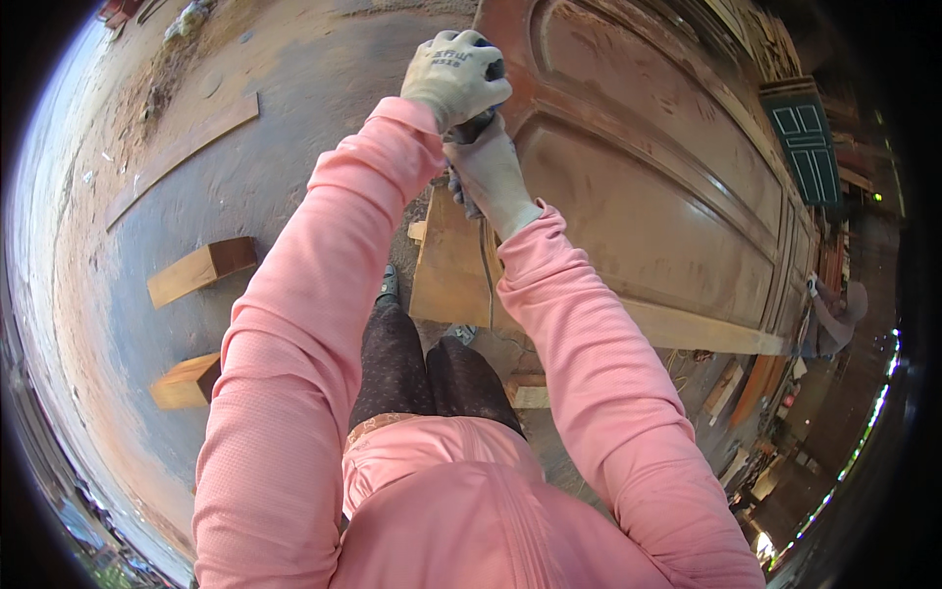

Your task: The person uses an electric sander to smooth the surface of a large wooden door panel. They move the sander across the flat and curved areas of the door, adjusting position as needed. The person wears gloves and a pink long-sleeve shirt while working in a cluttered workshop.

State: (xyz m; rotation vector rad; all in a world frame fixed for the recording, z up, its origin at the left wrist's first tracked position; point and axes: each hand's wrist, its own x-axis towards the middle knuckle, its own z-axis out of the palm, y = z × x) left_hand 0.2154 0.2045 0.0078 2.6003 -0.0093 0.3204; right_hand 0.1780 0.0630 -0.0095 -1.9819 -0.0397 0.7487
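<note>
My left hand (pixel 453 79), in a pale work glove, is closed over the front of a dark corded power tool (pixel 474 127) at the top middle. My right hand (pixel 493 175), gloved too, wraps the tool's rear part just below. Most of the tool is hidden under the gloves, so its exact kind does not show. A cord (pixel 489 260) hangs down from it. Both hands are at the near left end of a large brown wooden panel door (pixel 628 182), whose surface looks dusty. Whether the tool touches the door cannot be made out.
Under the door's near end is a wooden board (pixel 446 270). Two wood blocks (pixel 186 275) and a long plank (pixel 186 157) lie on the ground at left. A green panelled door piece (pixel 803 147) stands at far right, near another person (pixel 834 319). Timber offcuts (pixel 756 388) lie at right.
</note>
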